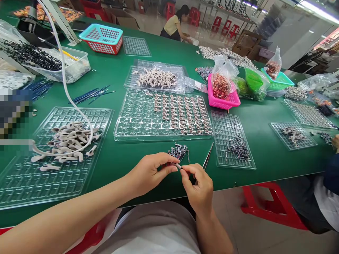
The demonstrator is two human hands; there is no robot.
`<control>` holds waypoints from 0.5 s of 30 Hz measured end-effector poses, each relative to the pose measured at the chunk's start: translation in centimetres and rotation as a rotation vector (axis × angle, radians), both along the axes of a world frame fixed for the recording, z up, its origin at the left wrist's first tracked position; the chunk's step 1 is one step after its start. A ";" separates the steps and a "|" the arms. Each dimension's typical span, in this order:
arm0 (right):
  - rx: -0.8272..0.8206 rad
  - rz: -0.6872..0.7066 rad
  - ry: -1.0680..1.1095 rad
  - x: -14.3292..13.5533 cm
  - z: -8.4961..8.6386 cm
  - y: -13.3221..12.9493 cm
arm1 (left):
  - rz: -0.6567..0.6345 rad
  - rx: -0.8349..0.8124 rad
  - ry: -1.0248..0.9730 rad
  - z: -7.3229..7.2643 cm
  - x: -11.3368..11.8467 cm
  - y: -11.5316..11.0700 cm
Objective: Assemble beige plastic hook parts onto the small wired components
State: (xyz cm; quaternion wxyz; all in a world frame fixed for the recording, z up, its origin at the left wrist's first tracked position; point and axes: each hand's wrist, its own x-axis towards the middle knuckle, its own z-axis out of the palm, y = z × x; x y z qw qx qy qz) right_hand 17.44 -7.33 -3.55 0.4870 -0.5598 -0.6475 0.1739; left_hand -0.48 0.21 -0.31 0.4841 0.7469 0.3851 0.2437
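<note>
Between the thumb and fingers of my left hand [155,173] is a small pale-grey earbud shell [177,165]. The closed fingertips of my right hand [199,187] pinch at its dark end, though the tiny part there is hard to make out. A pair of metal tweezers [208,156] points up and away from behind my right hand; I cannot tell whether the palm grips it. Just beyond my fingers lies a pile of small dark wired parts [179,151]. Ahead, a clear tray [132,121] holds rows of earbud shells in its right part.
Loose earbud shells [70,139] lie on a left tray [57,181], crossed by a white cable [65,79]. More shells [156,78] sit behind. Wired parts fill part of a right tray [219,141]. A pink basket [225,102] stands beyond. Another person [328,197] sits at right.
</note>
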 end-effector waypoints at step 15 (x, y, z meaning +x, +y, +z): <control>0.019 0.025 0.069 0.3 -0.1 -0.2 | -0.010 -0.214 -0.052 0.2 0.3 -0.4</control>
